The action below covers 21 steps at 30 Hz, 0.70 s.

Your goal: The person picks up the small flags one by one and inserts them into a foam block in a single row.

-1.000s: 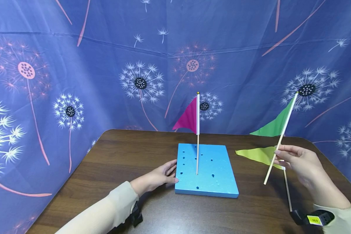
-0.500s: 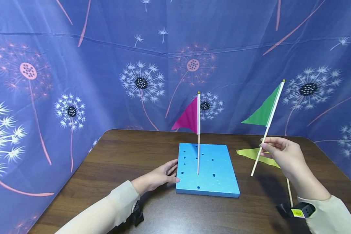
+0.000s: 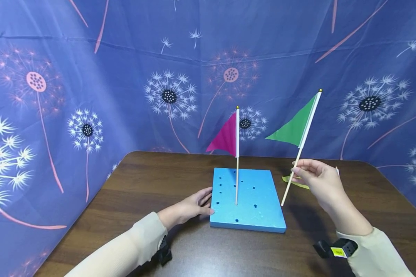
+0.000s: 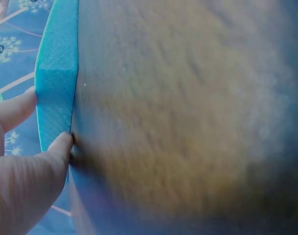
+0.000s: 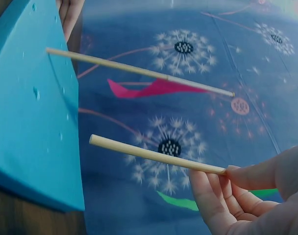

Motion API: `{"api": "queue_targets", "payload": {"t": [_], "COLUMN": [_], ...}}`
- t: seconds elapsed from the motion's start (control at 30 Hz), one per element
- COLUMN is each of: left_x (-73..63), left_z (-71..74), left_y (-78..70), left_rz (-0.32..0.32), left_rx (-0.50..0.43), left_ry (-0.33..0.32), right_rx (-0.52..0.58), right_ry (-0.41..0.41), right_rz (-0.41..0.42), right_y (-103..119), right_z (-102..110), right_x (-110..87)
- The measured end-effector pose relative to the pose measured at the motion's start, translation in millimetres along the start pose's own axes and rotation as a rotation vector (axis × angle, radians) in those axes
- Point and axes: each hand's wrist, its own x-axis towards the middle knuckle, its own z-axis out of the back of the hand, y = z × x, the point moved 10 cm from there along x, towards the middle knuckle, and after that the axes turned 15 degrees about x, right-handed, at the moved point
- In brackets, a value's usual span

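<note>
My right hand [image 3: 323, 184] pinches the lower stick of a green triangular flag [image 3: 296, 125] between thumb and fingers. The flag leans, its gold tip up to the right. Its bare stick end [image 5: 97, 140] hangs beside the right edge of a blue board [image 3: 267, 215] with small holes. A magenta flag [image 3: 226, 136] stands upright in one of those holes. On the board's left side rests my left hand [image 3: 190, 207]; the left wrist view shows its thumb [image 4: 61, 144] and a finger [image 4: 21, 108] touching the board's side.
Behind the right hand a yellow flag [image 3: 302, 185] lies on the brown wooden table [image 3: 152, 169], mostly hidden. A blue cloth [image 3: 131, 77] with dandelion prints hangs behind the table's far edge.
My right hand has carried the green flag left and slightly up, from over the yellow flag to beside the board's right edge. The left hand has stayed on the board.
</note>
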Motion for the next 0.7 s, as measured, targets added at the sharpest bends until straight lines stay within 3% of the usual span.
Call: {"api": "queue_targets", "payload": {"t": [0.17,0.47,0.7], "left_x": [-0.4,-0.4,2.2], "left_z": [-0.3,4.1,0.9], "left_y": [0.1,4.2,3.6], "left_rz": [0.001,0.005,-0.014], "left_rx": [0.006,-0.001,0.004], "left_ry": [-0.001,-0.012,0.003], "right_rx": [-0.036,0.026,0.016], "right_ry": [0.013,0.061,0.064], "right_rz": [0.012,0.046,0.054], "right_y": [-0.1,-1.4,-7.5], "right_z": [-17.6,-57.0,-71.9], "right_x": [-0.2,2.4,1.5]}}
